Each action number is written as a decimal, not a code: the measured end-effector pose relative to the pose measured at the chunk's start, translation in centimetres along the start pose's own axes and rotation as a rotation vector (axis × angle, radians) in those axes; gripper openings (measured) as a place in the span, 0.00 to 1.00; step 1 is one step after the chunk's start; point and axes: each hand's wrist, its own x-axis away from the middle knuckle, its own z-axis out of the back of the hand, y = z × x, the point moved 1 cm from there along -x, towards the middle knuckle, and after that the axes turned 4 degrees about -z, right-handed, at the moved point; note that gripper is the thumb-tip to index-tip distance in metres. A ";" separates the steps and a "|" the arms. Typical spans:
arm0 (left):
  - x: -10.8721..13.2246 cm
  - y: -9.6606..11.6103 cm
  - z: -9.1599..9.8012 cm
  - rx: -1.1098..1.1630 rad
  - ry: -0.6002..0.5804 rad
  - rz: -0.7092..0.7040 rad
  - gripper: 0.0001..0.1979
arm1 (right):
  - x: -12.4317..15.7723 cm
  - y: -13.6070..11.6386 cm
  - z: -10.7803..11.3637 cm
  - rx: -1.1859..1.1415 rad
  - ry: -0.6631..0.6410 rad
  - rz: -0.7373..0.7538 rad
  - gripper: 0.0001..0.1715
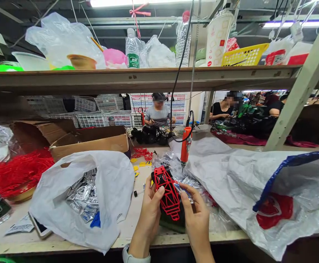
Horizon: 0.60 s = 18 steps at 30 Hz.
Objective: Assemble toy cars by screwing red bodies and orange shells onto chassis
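Note:
A toy-like black piece with a red lattice frame (170, 201) on top is tilted up in front of me, above the table's front part. My left hand (149, 208) is closed around its left side, thumb on the red bars. At its right edge my right hand (197, 213) pinches a small shiny silver-and-blue piece (178, 187), partly hidden by the fingers. Just beyond, an orange electric screwdriver (186, 146) hangs bit-down from a cord. Below the frame lies something dark that I cannot make out.
To the left, a white sack (112, 204) holds many silver pieces (85, 195), near red strands (16, 171) and a cardboard box (90, 146). A large white sack (219, 168) lies right. Yellow bits (142, 164) lie behind. A loaded shelf (148, 78) crosses overhead; a person (159, 111) sits opposite.

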 end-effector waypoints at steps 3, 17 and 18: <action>-0.2 0.0 0.1 0.006 0.020 -0.044 0.37 | -0.5 -0.4 0.2 0.048 -0.147 0.077 0.17; -0.3 -0.6 0.2 -0.207 -0.013 -0.304 0.33 | -1.3 -2.3 2.4 0.388 -0.098 0.429 0.15; -0.2 -0.6 0.0 -0.215 -0.013 -0.314 0.34 | -1.4 -2.4 2.7 0.378 -0.078 0.413 0.14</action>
